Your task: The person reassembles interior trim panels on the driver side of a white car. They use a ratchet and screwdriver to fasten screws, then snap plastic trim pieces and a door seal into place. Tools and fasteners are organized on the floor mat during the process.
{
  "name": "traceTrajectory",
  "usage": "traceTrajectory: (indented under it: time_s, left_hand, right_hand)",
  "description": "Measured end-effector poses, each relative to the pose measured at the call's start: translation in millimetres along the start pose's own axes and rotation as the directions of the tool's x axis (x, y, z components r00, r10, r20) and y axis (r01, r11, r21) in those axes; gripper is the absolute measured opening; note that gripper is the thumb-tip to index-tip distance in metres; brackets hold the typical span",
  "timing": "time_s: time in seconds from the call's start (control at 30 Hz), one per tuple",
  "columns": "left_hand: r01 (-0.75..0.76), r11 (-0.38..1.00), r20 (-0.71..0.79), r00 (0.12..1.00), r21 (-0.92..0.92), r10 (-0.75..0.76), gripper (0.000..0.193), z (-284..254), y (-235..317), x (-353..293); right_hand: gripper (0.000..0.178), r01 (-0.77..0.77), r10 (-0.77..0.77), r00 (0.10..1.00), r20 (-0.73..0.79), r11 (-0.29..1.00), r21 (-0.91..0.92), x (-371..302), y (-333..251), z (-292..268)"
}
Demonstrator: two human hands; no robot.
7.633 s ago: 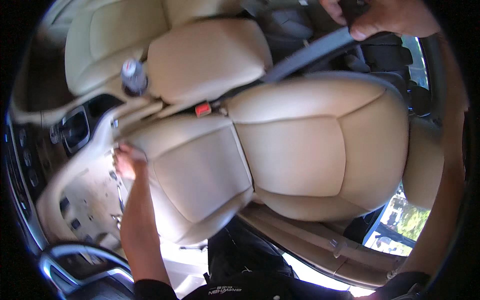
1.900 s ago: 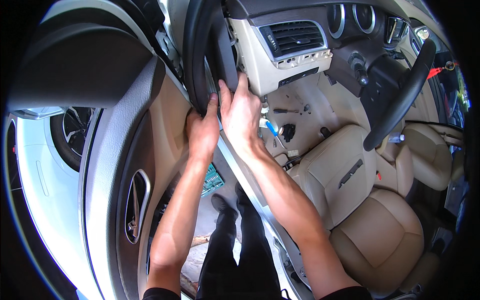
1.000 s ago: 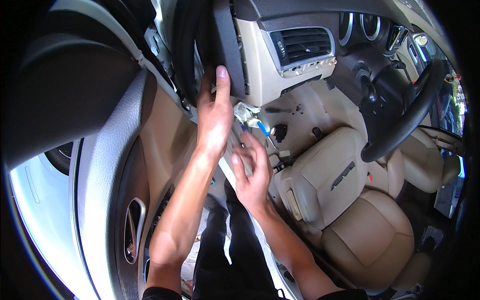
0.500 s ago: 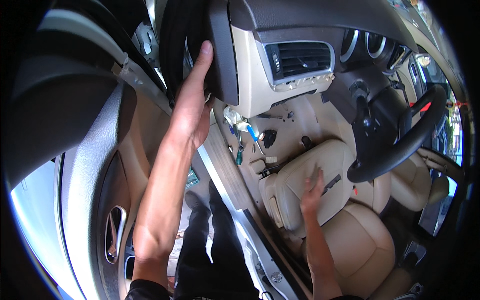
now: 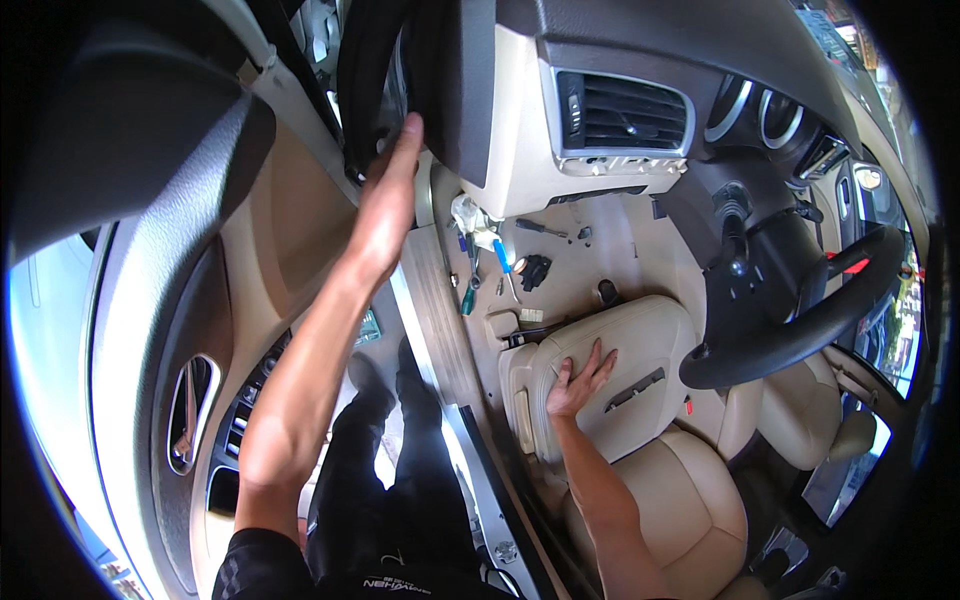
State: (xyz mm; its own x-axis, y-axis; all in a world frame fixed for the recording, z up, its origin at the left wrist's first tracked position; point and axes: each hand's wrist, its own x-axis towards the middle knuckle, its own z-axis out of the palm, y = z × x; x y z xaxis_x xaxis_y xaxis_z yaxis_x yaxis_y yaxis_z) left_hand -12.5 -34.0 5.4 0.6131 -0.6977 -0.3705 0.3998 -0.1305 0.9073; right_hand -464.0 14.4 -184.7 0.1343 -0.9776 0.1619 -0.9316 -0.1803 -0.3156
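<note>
My left hand (image 5: pixel 388 205) reaches up beside the dark end of the dashboard (image 5: pixel 462 100), next to the black door seal (image 5: pixel 365 85). One digit points straight up along that gap. The other fingers are mostly hidden, and nothing shows in the hand. Over the beige driver's seat cushion (image 5: pixel 655 330), my right hand (image 5: pixel 580 385) has its fingers spread. It appears to rest on the cushion's near left part, beside a dark slot-shaped piece (image 5: pixel 635 390), and holds nothing.
On the footwell floor lie a blue-handled tool (image 5: pixel 502 255), a green-handled screwdriver (image 5: pixel 468 300), a black part (image 5: pixel 535 272) and a crumpled white item (image 5: pixel 470 215). The steering wheel (image 5: pixel 790 340) stands at right. The open door (image 5: pixel 190 320) is at left, the sill (image 5: pixel 445 320) between.
My right hand has shifted left across the seat cushion and spread its fingers. My left hand now sits lower against the dashboard's end. The whole view has shifted somewhat.
</note>
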Motion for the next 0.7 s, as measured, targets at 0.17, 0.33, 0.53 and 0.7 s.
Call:
traceTrajectory:
  time_s: [0.17, 0.33, 0.53, 0.7]
  left_hand:
    - [-0.055, 0.989, 0.178, 0.984, 0.136, 0.030, 0.082, -6.6, -0.4, 3.3]
    - [-0.040, 0.999, 0.161, 0.986, -0.033, 0.045, 0.077, 4.6, -23.6, -10.7]
    - [0.013, 0.991, 0.338, 0.941, -0.131, 0.032, 0.067, -25.7, -42.4, -15.5]
    - [-0.006, 0.998, 0.039, 0.999, -0.056, 0.009, 0.058, -22.8, -70.8, -7.6]
  right_hand:
    - [0.082, 0.007, -0.009, 0.999, -0.034, 0.999, -0.052, -3.5, 0.9, 10.3]
    - [0.080, 0.012, -0.015, 0.999, -0.049, 0.998, -0.058, -2.4, 3.4, 9.3]
    - [0.080, -0.006, 0.003, 0.999, -0.054, 0.999, -0.053, -3.2, 5.8, 10.5]
    - [0.079, 0.026, -0.029, 0.995, -0.100, 0.999, -0.028, -0.8, 9.3, 14.4]
